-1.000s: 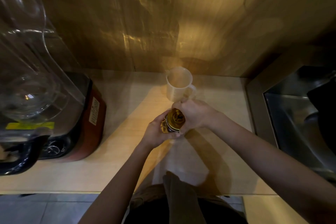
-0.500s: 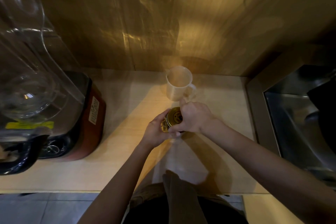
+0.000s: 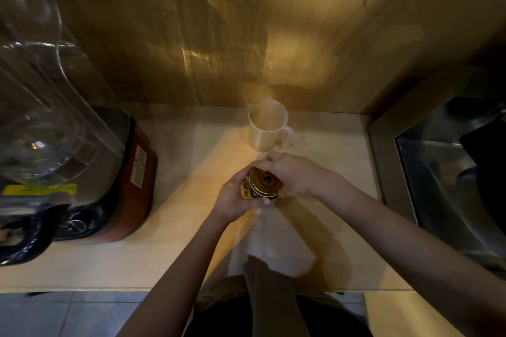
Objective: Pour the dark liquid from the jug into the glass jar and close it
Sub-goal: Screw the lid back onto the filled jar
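Observation:
A small glass jar [image 3: 247, 191] with a gold lid [image 3: 266, 181] stands on the pale wooden counter [image 3: 178, 227], between my two hands. My left hand [image 3: 236, 200] wraps around the jar's body from the left. My right hand [image 3: 291, 174] grips the lid from the right and from behind, fingers curled over its far rim. The jar's contents are mostly hidden by my fingers. A white plastic jug [image 3: 267, 128] with a handle on its right stands upright just behind my hands, close to the wall.
A large blender with a clear pitcher and a red-brown base [image 3: 120, 180] fills the left side of the counter. A steel sink [image 3: 449, 186] lies at the right. A wood-panel wall rises behind the jug.
My right hand has turned on the lid, so more of the gold top shows now. The jar and jug stay where they were.

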`<action>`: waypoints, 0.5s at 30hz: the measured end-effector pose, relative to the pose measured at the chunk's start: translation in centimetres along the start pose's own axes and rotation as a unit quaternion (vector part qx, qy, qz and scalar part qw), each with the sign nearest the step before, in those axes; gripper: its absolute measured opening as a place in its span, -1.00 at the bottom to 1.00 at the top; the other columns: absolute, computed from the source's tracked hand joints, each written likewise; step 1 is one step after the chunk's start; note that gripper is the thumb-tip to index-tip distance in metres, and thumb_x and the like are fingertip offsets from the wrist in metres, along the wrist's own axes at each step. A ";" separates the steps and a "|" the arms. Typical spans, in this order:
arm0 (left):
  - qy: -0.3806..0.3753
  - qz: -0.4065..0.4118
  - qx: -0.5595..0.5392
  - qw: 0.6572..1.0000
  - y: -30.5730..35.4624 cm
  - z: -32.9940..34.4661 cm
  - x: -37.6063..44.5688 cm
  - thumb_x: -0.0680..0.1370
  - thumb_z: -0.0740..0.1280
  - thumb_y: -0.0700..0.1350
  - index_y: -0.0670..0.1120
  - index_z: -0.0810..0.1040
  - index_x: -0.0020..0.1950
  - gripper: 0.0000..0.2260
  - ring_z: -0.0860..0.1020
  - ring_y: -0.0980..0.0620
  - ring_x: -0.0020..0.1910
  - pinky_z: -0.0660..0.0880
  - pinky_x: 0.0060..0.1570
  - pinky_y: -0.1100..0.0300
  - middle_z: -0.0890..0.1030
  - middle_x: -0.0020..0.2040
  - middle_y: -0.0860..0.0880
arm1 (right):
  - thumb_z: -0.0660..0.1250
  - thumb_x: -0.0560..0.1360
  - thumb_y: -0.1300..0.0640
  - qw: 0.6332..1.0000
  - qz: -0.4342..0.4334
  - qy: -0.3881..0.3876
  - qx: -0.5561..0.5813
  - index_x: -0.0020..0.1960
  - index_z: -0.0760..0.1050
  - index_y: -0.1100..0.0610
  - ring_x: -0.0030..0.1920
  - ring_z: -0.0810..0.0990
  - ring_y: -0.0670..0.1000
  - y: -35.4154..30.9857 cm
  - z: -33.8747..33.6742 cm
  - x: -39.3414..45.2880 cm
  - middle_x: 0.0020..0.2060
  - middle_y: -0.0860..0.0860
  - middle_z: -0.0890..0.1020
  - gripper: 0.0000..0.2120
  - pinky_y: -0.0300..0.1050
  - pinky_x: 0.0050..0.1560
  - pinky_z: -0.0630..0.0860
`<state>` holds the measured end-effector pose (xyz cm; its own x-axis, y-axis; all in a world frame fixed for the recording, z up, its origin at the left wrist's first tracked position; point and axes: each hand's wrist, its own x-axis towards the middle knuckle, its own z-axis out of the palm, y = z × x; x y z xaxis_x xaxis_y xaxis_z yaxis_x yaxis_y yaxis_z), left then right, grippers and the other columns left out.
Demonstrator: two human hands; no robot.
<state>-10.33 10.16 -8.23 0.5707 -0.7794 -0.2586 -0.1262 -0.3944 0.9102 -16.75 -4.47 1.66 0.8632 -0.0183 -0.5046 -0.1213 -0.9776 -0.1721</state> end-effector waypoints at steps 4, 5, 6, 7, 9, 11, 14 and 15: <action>-0.002 0.005 0.001 1.000 0.1 0.0 -0.1 0.16 0.50 0.17 0.08 0.33 0.35 -0.20 0.45 0.14 0.21 0.37 0.11 0.41 0.52 0.24 0.07 | 0.37 0.33 -0.29 0.995 0.100 0.016 -0.012 -0.18 0.44 0.13 -0.09 0.56 0.09 -0.7 -1.6 -1.0 -0.25 0.01 0.52 -0.53 -0.12 -0.19 0.41; -0.001 0.004 -0.001 1.000 0.1 0.0 -0.1 0.15 0.49 0.18 0.06 0.32 0.36 -0.19 0.45 0.15 0.21 0.37 0.13 0.37 0.51 0.25 0.07 | 0.33 0.34 -0.33 0.992 0.120 0.017 -0.024 -0.32 0.37 0.11 -0.17 0.52 0.07 -0.6 -2.1 -1.2 -0.37 -0.03 0.45 -0.51 -0.14 -0.21 0.36; 0.000 0.003 -0.002 1.000 0.2 0.0 -0.2 0.15 0.48 0.18 0.05 0.32 0.36 -0.18 0.44 0.15 0.21 0.37 0.15 0.34 0.51 0.25 0.06 | 0.32 0.35 -0.34 0.990 0.133 0.021 -0.038 -0.38 0.33 0.11 -0.20 0.50 0.06 -0.5 -2.5 -1.4 -0.42 -0.04 0.41 -0.48 -0.15 -0.22 0.34; 0.001 0.001 -0.003 1.000 0.2 0.1 -0.2 0.16 0.49 0.16 0.04 0.33 0.36 -0.19 0.44 0.14 0.21 0.38 0.15 0.33 0.51 0.25 0.05 | 0.34 0.35 -0.32 0.989 0.133 0.031 -0.048 -0.35 0.37 0.13 -0.17 0.52 0.07 -0.4 -2.7 -1.5 -0.40 -0.03 0.45 -0.50 -0.15 -0.21 0.35; 0.004 0.000 0.000 1.000 0.1 0.1 -0.1 0.18 0.52 0.12 0.03 0.34 0.36 -0.21 0.46 0.13 0.19 0.37 0.11 0.40 0.53 0.25 0.03 | 0.44 0.32 -0.20 0.993 0.102 0.039 -0.038 0.02 0.50 0.11 0.06 0.55 0.09 0.0 -2.4 -1.3 -0.07 0.03 0.59 -0.54 -0.12 -0.11 0.44; 0.005 -0.006 0.007 1.000 0.0 0.1 -0.1 0.19 0.54 0.08 0.02 0.32 0.38 -0.20 0.45 0.12 0.19 0.35 0.08 0.46 0.52 0.26 0.01 | 0.53 0.28 -0.01 0.999 0.040 0.008 -0.012 0.42 0.23 0.02 0.28 0.39 0.11 0.3 -1.6 -1.1 0.29 0.05 0.42 -0.19 -0.02 0.15 0.43; 0.010 -0.013 0.008 1.000 0.0 0.1 -0.2 0.21 0.54 0.04 0.00 0.28 0.40 -0.18 0.43 0.11 0.24 0.34 0.14 0.37 0.49 0.28 0.03 | 0.53 0.29 0.09 1.000 0.006 -0.004 -0.008 0.51 0.04 -0.05 0.33 0.34 0.13 0.3 -0.4 -0.6 0.36 0.05 0.33 -0.05 0.06 0.23 0.41; 0.012 -0.014 0.006 1.000 0.1 0.1 -0.3 0.21 0.55 0.02 0.00 0.29 0.39 -0.19 0.42 0.12 0.24 0.34 0.15 0.36 0.48 0.26 0.05 | 0.51 0.31 0.04 1.000 0.009 0.004 -0.002 0.48 0.11 -0.04 0.29 0.40 0.12 0.2 -0.1 -0.5 0.30 0.06 0.39 -0.13 0.05 0.17 0.45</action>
<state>-10.53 10.27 -8.06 0.5926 -0.7569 -0.2757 -0.1205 -0.4217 0.8987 -17.12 -4.68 1.99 0.8644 -0.0371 -0.5015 -0.1351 -0.9777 -0.1605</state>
